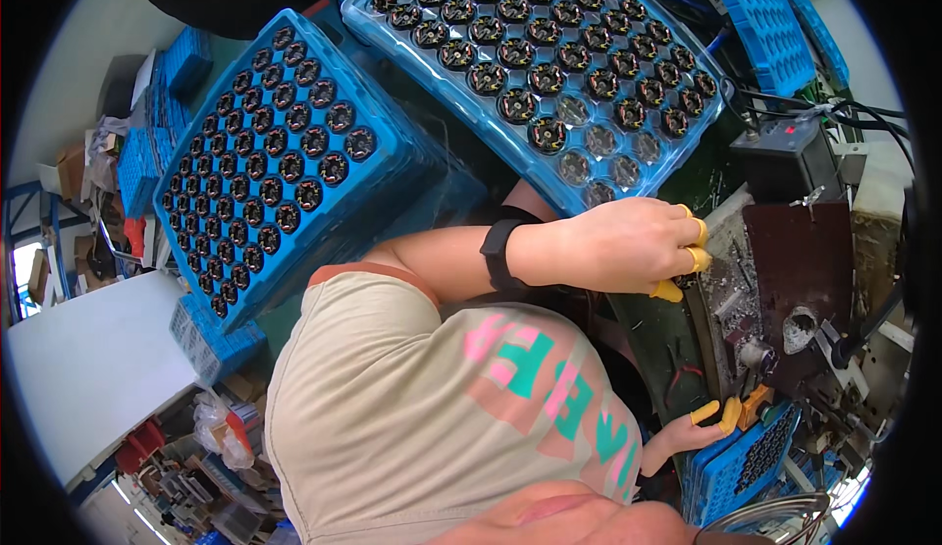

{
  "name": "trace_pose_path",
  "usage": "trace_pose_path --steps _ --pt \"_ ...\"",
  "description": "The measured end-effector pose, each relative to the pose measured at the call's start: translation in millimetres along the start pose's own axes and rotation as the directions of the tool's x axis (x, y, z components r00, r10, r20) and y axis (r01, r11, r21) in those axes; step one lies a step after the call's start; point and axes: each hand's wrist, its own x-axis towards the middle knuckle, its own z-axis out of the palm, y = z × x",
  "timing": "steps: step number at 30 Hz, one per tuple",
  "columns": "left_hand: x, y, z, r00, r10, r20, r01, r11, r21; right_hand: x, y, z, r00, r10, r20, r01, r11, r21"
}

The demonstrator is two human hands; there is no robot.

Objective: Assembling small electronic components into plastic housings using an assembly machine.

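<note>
My left hand (628, 246), with a black band (498, 254) at its wrist, reaches over the bench edge. Its fingers are curled and wear yellow finger cots. A small dark part (690, 280) shows by the fingertips; its kind is hidden. Lower right, my right hand (687, 434) has yellow cots on two fingers, which are spread apart beside an orange block (756, 408). Nothing shows between them. Close by lies a blue tray (721, 467) of small dark parts. A large blue tray (442, 79) ahead holds round black parts with coppery bits; several near pockets lack black parts.
To the left stands a stack of blue trays (363, 207), its top one filled with round black parts. A dark metal plate (800, 270) and a black box (785, 162) with cables lie beyond my left hand. Another person (221, 0) is at the top left.
</note>
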Motion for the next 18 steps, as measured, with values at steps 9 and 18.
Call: trace_pose_path --steps 9,18 --pt "3 2 3 1.0 -0.017 -0.013 0.017 1.0 0.02 33 3 -15 0.968 0.248 -0.048 -0.221 0.923 0.315" --pt "4 2 5 0.998 -0.062 -0.011 0.063 0.995 0.084 73 -54 19 0.971 0.21 0.118 -0.232 0.681 0.695"
